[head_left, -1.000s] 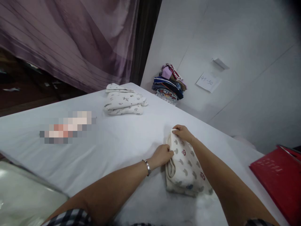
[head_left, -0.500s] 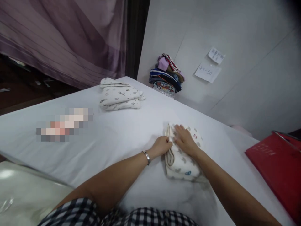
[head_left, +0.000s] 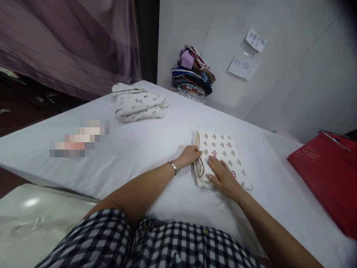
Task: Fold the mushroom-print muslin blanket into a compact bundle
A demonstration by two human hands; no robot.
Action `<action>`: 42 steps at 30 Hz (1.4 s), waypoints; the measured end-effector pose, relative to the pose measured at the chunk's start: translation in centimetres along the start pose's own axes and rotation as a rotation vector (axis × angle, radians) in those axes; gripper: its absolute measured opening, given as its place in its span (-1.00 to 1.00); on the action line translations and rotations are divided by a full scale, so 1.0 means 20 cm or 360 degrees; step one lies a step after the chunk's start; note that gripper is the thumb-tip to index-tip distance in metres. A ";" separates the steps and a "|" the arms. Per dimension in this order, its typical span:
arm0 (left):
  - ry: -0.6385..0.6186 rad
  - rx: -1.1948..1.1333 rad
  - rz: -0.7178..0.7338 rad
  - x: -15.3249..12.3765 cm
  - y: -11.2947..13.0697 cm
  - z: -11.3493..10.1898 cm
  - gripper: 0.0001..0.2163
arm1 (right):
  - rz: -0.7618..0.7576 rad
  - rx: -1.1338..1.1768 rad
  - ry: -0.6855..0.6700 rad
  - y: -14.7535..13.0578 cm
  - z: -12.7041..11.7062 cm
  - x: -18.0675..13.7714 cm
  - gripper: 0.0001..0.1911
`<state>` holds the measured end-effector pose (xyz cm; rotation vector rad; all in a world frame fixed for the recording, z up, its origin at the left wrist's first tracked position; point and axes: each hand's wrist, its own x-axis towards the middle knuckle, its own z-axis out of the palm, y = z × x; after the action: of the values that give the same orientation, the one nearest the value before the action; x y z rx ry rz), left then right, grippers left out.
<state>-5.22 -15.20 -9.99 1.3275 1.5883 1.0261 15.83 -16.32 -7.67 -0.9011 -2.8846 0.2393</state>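
Note:
A folded white cloth (head_left: 225, 149) with grey and red mushroom prints lies on the white table (head_left: 134, 149), right of centre. Whether it is a garment or a blanket I cannot tell. My left hand (head_left: 191, 154) grips its left edge, fingers closed on the fabric where the folded layers show. On top, near the front edge, my right hand (head_left: 221, 175) rests flat with its fingers stretched out. A second folded white cloth (head_left: 139, 106) with small grey prints sits farther back to the left, apart from both hands.
A red bag or folder (head_left: 323, 171) lies at the right edge. Behind the table, a stack of folded clothes (head_left: 192, 74) stands by the wall (head_left: 195, 22) with paper notes (head_left: 244, 66). A pixelated item (head_left: 79, 139) is at left, a pale shiny seat-like surface (head_left: 33, 219) at lower left.
My right hand has slid toward me across the mushroom-print cloth, uncovering more of its top. My left hand keeps its grip on the left edge. The whole view has shifted slightly.

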 end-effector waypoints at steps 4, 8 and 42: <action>-0.0032 -0.0144 -0.0027 0.00 -0.01 0.00 -0.72 | -0.0047 0.0037 0.0206 -0.02 0.00 -0.03 -0.39; -0.0193 -0.0248 -0.0118 -0.03 0.02 -0.04 -0.58 | -0.0201 -0.0059 0.0322 -0.07 0.02 -0.07 -0.38; -0.0156 -0.0448 -0.0118 -0.57 0.07 0.10 -0.67 | -0.0406 0.0315 0.0460 -0.07 -0.02 0.06 -0.72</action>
<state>-1.58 -26.07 -8.43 1.1025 1.3533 1.0777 14.03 -16.74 -6.97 -0.4834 -2.6146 0.3324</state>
